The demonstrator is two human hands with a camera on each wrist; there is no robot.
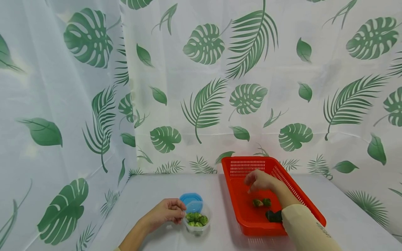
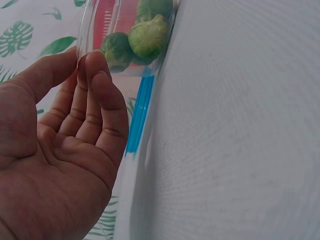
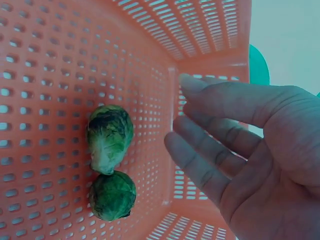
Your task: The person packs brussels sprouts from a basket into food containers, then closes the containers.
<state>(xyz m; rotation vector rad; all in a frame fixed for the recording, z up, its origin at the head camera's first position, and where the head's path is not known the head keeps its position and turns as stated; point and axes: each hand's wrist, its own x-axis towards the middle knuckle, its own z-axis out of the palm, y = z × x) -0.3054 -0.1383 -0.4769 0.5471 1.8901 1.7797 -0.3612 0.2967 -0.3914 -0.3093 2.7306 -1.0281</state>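
White table [image 1: 166, 188], one red basket [image 1: 260, 232] holding two sprouts [image 3: 110, 137], right hand [image 1: 262, 181] above.

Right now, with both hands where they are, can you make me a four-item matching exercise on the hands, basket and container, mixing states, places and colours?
1. Left hand
2. Right hand
3. Basket
4. Container

A. Red, with perforated sides
B. Over the basket, holding nothing
C. Clear, with several green sprouts inside
D. Pinching the container's rim

Pairs: 1-D, 2-B, 3-A, 4-C
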